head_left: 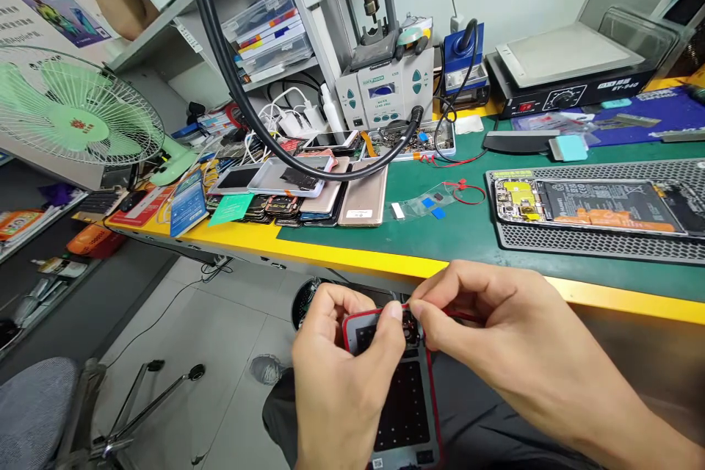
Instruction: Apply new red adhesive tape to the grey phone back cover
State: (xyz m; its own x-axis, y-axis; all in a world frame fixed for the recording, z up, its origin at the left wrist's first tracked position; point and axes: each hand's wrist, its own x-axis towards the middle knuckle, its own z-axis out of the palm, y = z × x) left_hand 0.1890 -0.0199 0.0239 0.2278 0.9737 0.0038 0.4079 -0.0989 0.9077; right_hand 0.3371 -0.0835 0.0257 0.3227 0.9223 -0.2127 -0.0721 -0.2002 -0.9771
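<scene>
Below the yellow front edge of the desk (352, 255), the person's left hand (344, 371) clamps a red-rimmed phone housing (405, 411) between thumb and fingers. The right hand (496, 327) has thumb and forefinger pressed together at its top rim; exactly what they grip cannot be told. On the desk, 1 opened phone (600, 202) lies on a perforated mat (578, 248) toward the right end; stacked phones (362, 198) sit near the front edge further left. A hot-air station (380, 92) and heating plate (573, 51) stand toward the back edge. Beyond the left end, a swivel chair (38, 411) stands on the tiled floor (236, 338).

Green bench (463, 231), yellow edge (380, 260), perforated mat (551, 241), stacked phones (364, 194)
</scene>
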